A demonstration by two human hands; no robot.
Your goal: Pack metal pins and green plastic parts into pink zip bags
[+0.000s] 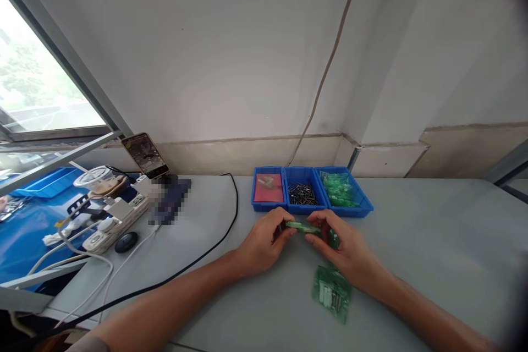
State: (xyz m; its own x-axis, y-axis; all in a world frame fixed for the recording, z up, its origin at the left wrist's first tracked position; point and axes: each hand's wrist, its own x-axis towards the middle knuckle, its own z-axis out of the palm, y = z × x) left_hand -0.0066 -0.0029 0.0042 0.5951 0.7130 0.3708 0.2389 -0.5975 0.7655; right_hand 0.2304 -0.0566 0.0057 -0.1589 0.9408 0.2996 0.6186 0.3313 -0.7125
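Between my two hands stretches a small green plastic bag [303, 227], held level above the table just in front of the blue bins. My left hand [266, 239] pinches its left end between thumb and fingers. At the other end, my right hand [340, 242] grips it the same way; some green plastic also shows beside the right palm. Below my right hand, another green plastic bag [331, 292] lies flat on the table, with pale pieces and metal-looking screws visible through it. What the held bag contains is too small to make out.
Three blue bins stand against the wall: one with a red sheet [269, 190], one with dark screws [302, 194], one with green bags [339, 190]. On the left are a black cable [206, 253], a propped phone [145, 155], a power strip [119, 220] and a black round object [126, 242].
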